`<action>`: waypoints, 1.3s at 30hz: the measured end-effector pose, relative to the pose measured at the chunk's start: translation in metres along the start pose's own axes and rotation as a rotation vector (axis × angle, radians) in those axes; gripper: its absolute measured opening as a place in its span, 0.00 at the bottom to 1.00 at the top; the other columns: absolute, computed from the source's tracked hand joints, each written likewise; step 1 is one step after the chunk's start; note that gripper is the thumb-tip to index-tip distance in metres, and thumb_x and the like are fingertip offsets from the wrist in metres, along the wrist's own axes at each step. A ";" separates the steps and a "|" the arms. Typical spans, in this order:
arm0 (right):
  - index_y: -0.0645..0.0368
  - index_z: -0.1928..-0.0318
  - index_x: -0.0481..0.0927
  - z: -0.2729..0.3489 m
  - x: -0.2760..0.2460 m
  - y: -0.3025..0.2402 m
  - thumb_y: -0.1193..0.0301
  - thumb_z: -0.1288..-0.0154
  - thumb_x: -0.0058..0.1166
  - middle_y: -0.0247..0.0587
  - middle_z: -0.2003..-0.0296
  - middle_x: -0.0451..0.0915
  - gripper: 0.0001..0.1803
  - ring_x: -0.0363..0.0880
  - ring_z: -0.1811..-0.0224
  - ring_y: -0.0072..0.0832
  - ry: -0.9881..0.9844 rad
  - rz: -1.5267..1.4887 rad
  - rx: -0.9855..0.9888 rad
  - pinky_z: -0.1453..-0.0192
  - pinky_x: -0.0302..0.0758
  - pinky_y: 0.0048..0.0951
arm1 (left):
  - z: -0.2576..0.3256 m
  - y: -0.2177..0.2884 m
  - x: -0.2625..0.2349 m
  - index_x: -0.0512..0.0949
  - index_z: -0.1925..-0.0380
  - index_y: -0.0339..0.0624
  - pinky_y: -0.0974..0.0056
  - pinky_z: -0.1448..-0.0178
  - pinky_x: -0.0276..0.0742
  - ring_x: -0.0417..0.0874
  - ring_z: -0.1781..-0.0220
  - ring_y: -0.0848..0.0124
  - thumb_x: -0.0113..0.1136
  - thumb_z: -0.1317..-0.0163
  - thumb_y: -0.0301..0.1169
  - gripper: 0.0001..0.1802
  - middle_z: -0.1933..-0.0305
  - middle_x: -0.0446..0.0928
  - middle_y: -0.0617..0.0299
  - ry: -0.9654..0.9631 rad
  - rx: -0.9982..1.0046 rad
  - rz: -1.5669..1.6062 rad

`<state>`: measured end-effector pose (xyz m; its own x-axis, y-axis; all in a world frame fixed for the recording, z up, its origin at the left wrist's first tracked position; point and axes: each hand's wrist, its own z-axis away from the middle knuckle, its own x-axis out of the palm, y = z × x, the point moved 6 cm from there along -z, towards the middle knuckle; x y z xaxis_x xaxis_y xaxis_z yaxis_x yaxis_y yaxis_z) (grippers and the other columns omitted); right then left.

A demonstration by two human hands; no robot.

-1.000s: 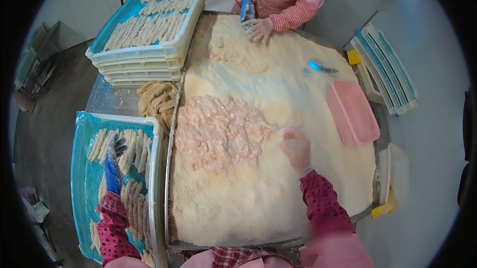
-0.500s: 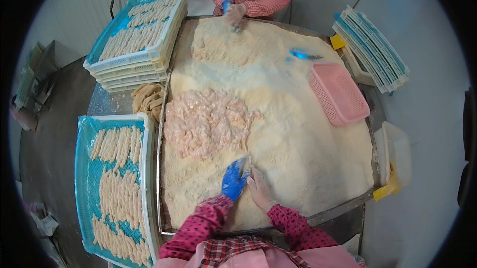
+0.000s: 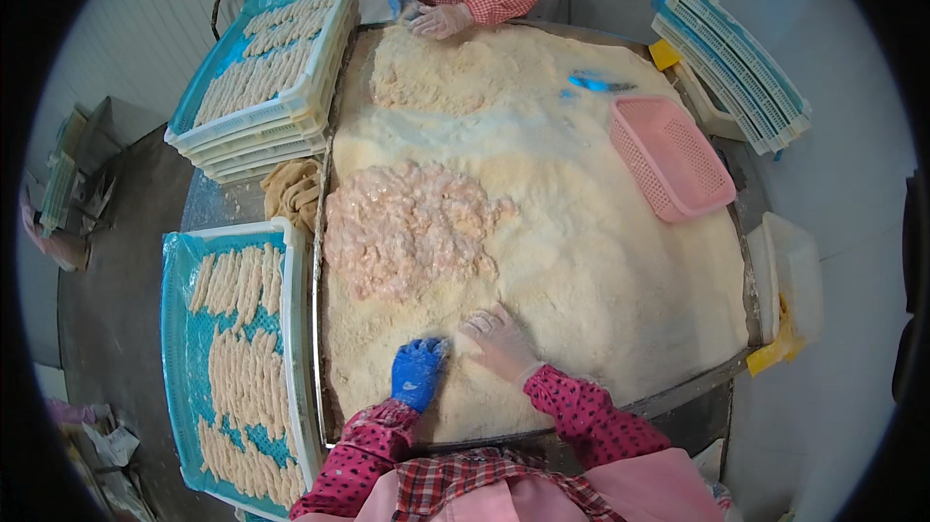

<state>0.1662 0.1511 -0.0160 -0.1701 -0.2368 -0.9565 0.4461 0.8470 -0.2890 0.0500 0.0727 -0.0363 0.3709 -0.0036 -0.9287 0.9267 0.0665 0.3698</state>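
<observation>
Crumb-covered table (image 3: pixel 601 261); near tray (image 3: pixel 179 328) holds breaded strips (image 3: pixel 242 367); both hands flat, empty.

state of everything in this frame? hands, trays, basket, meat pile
Left hand: blue glove, pressed flat into crumbs.
Right hand: clear glove, flat on crumbs, beside left.
Meat pile: raw, uncoated, heaped on crumbs.
Near tray: lined blue, partly filled with breaded strips.
Far trays: stacked, top one full.
Pink basket: empty, upright.
Spare trays: stacked, leaning, empty.
</observation>
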 end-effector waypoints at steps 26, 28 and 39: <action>0.58 0.34 0.59 -0.043 -0.039 -0.069 0.52 0.35 0.39 0.54 0.37 0.60 0.34 0.50 0.30 0.46 0.340 -0.619 -0.008 0.28 0.38 0.50 | -0.019 0.038 -0.037 0.57 0.35 0.44 0.58 0.33 0.60 0.63 0.34 0.62 0.43 0.32 0.46 0.29 0.35 0.62 0.52 1.028 -0.203 2.152; 0.60 0.33 0.57 -0.059 -0.035 -0.096 0.49 0.36 0.40 0.55 0.37 0.60 0.37 0.51 0.30 0.45 0.287 -1.018 -0.241 0.28 0.39 0.48 | -0.021 0.017 -0.016 0.58 0.36 0.44 0.59 0.36 0.64 0.67 0.38 0.64 0.42 0.31 0.47 0.29 0.37 0.64 0.54 1.202 -0.045 2.169; 0.58 0.66 0.77 -0.166 -0.066 0.088 0.78 0.52 0.51 0.45 0.72 0.76 0.10 0.75 0.65 0.43 0.419 0.119 0.033 0.59 0.70 0.41 | 0.180 -0.236 -0.162 0.64 0.41 0.48 0.54 0.54 0.74 0.73 0.55 0.66 0.39 0.35 0.57 0.32 0.48 0.71 0.60 1.270 -0.488 1.934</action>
<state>0.0704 0.3199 0.0279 -0.4547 0.0808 -0.8870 0.5109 0.8394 -0.1854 -0.2183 -0.1221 0.0321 0.0781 0.6919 0.7177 -0.4488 -0.6185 0.6451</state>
